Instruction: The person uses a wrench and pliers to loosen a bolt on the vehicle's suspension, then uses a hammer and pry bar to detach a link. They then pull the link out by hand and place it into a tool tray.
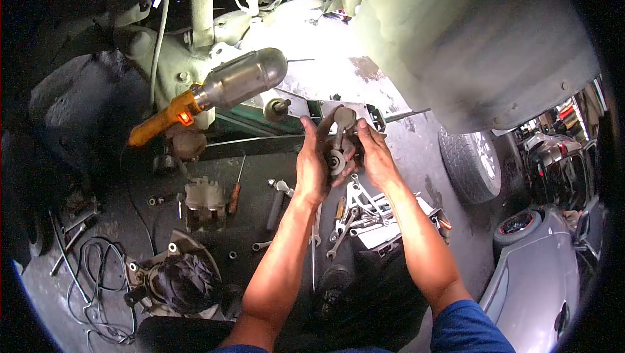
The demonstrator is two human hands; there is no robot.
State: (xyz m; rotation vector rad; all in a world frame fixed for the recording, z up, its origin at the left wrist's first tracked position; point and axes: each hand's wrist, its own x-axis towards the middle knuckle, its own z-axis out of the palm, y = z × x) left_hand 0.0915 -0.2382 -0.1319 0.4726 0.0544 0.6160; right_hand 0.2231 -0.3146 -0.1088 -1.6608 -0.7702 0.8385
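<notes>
Both my hands are raised in the middle of the view, around a greasy metal joint part (338, 138) with a round head at the top and a ring-shaped end below. My left hand (314, 161) is wrapped on its left side, thumb pointing up. On the other side, my right hand (377, 156) holds the same part, with some fingers hidden behind it. Up and to the left, an orange-handled work lamp (241, 80) hangs under the car body and shines to the upper right. A threaded stud (278, 108) shows just left of my hands.
Wrenches (364, 213) lie in and around a tray below my hands. A caliper (205, 198), a screwdriver (235, 195), a hub assembly (185, 281) and a coiled cable (97, 288) are on the floor at left. A wheel (470, 163) and a grey car (537, 275) stand at right.
</notes>
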